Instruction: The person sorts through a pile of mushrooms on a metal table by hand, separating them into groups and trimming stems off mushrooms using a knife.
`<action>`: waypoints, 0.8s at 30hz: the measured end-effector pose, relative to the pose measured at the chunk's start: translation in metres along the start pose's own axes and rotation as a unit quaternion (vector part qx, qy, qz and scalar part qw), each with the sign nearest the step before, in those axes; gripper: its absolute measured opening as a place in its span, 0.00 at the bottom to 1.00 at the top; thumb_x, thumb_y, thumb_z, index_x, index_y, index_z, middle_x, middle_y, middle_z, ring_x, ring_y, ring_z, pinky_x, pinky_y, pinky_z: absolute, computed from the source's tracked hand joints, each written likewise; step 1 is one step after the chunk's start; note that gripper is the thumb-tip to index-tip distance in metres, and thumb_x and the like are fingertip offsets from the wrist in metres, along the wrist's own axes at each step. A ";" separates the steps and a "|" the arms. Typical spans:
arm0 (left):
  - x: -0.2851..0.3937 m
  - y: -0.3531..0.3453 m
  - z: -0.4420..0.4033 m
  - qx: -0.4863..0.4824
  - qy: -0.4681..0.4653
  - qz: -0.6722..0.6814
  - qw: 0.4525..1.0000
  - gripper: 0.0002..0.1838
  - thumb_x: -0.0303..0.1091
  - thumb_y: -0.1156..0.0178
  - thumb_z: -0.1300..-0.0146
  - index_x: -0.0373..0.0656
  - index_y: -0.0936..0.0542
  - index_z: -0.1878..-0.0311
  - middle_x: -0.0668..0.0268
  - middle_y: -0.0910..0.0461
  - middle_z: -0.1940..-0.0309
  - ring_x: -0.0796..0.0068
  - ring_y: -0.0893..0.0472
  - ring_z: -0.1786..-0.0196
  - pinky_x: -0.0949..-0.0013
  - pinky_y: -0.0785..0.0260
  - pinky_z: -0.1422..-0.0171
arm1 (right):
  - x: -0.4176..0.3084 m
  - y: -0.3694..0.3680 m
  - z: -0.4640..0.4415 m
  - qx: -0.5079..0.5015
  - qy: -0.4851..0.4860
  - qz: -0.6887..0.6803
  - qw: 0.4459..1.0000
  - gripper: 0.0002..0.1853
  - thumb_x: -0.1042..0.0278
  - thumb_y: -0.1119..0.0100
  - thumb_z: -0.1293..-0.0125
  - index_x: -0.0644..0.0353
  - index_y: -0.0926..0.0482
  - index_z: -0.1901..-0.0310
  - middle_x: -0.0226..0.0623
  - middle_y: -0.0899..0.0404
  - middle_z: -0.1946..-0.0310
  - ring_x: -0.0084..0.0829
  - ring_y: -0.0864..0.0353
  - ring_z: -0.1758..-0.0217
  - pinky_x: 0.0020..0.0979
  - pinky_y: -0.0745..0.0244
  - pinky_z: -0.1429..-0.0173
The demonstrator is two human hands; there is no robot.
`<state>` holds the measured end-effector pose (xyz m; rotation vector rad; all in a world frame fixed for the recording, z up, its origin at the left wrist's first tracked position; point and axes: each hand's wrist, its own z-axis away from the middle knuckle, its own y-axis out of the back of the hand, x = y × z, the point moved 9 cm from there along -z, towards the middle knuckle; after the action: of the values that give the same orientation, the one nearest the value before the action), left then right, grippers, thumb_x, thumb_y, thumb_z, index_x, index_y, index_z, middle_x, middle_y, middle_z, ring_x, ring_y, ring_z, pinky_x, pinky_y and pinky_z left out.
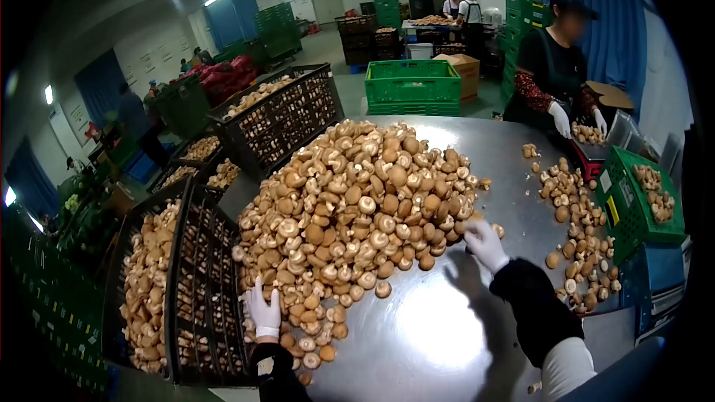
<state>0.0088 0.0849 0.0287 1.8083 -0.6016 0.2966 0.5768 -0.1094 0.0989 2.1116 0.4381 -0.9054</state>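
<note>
A large heap of brown shiitake mushrooms (357, 201) covers the middle of the metal table (417, 320). My left hand (264, 311), in a white glove, rests at the heap's near left edge beside a black crate, thumb and fingers apart, with nothing visibly held. At the right edge of the heap is my white-gloved right hand (486, 244), its fingers pointing toward the mushrooms. Those fingertips are blurred, so whether they grip a mushroom is unclear. One loose mushroom (497, 231) lies right against that hand.
Black crates of mushrooms (212, 290) border the table's left side; another crate (287, 115) stands behind. More mushrooms (581, 246) are scattered on the right, near a green crate (633, 201). A co-worker (555, 74) in white gloves handles mushrooms there. An empty-looking green crate (413, 89) stands beyond the table.
</note>
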 end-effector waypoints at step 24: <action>0.136 -0.009 0.066 -0.050 -0.054 0.018 0.997 0.33 0.37 0.32 0.46 0.39 0.28 0.36 0.48 0.33 0.36 0.48 0.30 0.37 0.57 0.36 0.33 | -0.069 -0.091 0.096 -0.096 0.122 0.132 0.979 0.31 0.39 0.33 0.51 0.54 0.20 0.51 0.38 0.26 0.41 0.47 0.29 0.37 0.50 0.40 0.32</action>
<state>0.1207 -0.0097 0.0668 1.7272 -0.7144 0.1912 0.4337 -0.1264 0.0591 2.0471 0.3417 -0.4360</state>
